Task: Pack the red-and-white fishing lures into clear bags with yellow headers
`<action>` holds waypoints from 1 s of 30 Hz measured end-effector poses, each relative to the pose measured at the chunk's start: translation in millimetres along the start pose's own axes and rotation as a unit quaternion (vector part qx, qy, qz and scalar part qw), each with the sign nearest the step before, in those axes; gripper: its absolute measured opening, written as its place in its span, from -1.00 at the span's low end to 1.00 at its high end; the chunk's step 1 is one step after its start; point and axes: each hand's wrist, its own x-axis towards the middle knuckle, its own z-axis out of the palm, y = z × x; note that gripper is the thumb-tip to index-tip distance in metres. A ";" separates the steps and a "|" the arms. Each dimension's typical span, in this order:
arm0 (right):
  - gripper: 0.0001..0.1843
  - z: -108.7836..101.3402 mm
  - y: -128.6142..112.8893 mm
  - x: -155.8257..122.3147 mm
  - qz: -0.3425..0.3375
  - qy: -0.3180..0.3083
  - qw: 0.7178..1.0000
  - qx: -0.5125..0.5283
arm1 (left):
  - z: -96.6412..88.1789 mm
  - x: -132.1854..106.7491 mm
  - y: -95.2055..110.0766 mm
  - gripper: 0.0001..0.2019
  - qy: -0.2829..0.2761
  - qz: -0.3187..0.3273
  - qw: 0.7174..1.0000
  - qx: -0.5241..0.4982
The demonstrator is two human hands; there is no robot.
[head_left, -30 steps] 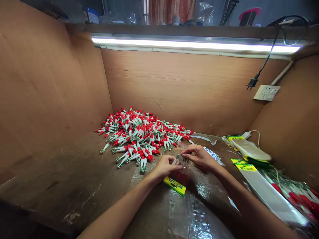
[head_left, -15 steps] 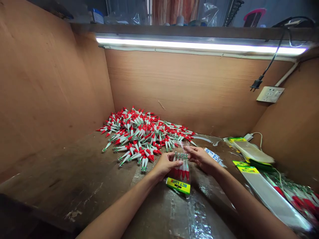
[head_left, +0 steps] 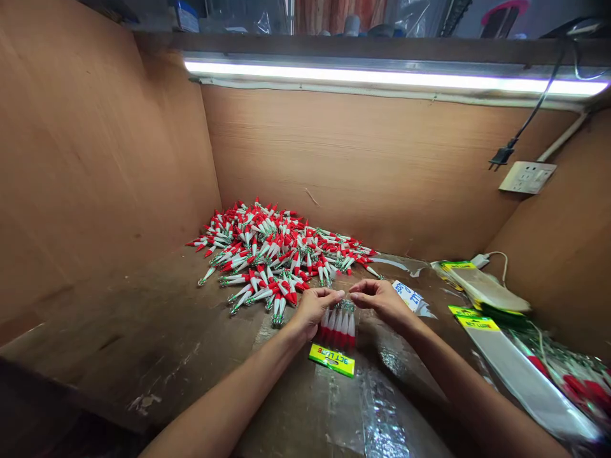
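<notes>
here the left hand (head_left: 312,310) and right hand (head_left: 382,300) each pinch the top edge of a clear lure packet (head_left: 337,337) lying on the table (head_left: 143,343), fingertips nearly meeting; the lure pile (head_left: 272,254) sits at eleven o'clock.

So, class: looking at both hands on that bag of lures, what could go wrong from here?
1. Both hands, left and right, pinch the open end of the bag, beside the lures' hooked ends; a finger might get pricked.
2. The loose pile lies just beyond the left hand; a sleeve or wrist could snag one.
3. A tilted bag might spill lures.
</notes>
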 end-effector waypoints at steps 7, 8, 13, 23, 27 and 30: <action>-0.42 -11.0 8.3 1.8 0.016 -0.027 0.999 -0.010 | 2.4 -1.4 2.6 -0.51 -0.010 0.017 1.000 0.015; -0.43 -10.3 7.1 1.5 -0.005 -0.001 0.999 -0.046 | 2.4 -1.1 1.7 -0.51 0.000 0.027 0.999 0.020; -0.65 6.9 -13.6 -9.5 -0.262 0.157 0.885 -0.352 | 5.8 -3.0 3.2 -0.62 0.039 0.096 0.993 0.064; -0.87 25.1 -62.1 -16.4 -0.294 0.007 0.688 -0.664 | 20.8 -29.5 24.6 -0.76 0.035 0.230 0.923 0.306; -0.86 26.7 -56.8 -20.8 -0.264 0.048 0.694 -0.668 | 20.0 -32.3 27.2 -0.77 0.010 0.221 0.919 0.326; -0.81 23.6 -42.2 -18.5 -0.217 0.131 0.778 -0.574 | 20.8 -30.0 26.2 -0.78 -0.034 0.177 0.947 0.267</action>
